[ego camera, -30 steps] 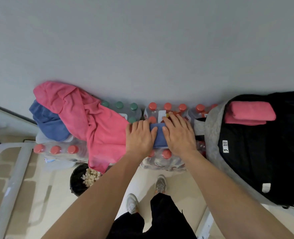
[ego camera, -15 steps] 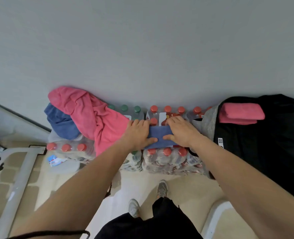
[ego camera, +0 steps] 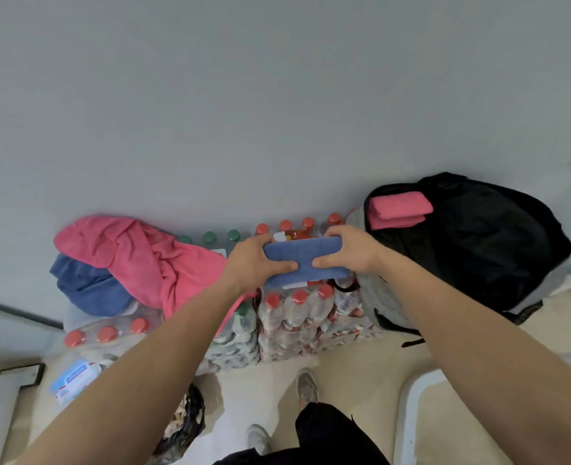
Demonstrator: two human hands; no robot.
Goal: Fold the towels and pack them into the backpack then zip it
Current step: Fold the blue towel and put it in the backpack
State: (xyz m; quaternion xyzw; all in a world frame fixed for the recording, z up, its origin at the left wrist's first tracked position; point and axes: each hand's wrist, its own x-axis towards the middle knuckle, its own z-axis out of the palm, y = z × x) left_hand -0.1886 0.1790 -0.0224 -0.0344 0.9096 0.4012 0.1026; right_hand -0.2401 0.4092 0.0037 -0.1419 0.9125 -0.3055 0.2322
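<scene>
Both hands hold a folded blue towel [ego camera: 307, 260] over the shrink-wrapped packs of water bottles [ego camera: 294, 317] that stand against the grey wall [ego camera: 277, 95]. The left hand [ego camera: 255, 263] grips the towel's left end and the right hand [ego camera: 349, 251] grips its right end. On each, the fingers curl over the far edge and the thumb presses the near face. Whether the towel rests on the red caps or is clear of them cannot be told. Just to the right lies the black backpack [ego camera: 478, 246], open, with a folded pink towel [ego camera: 398, 209] at its far-left end. To the left, a crumpled pink towel [ego camera: 136, 253] is draped over the bottles, and another loose blue towel [ego camera: 86, 286] lies partly under it.
</scene>
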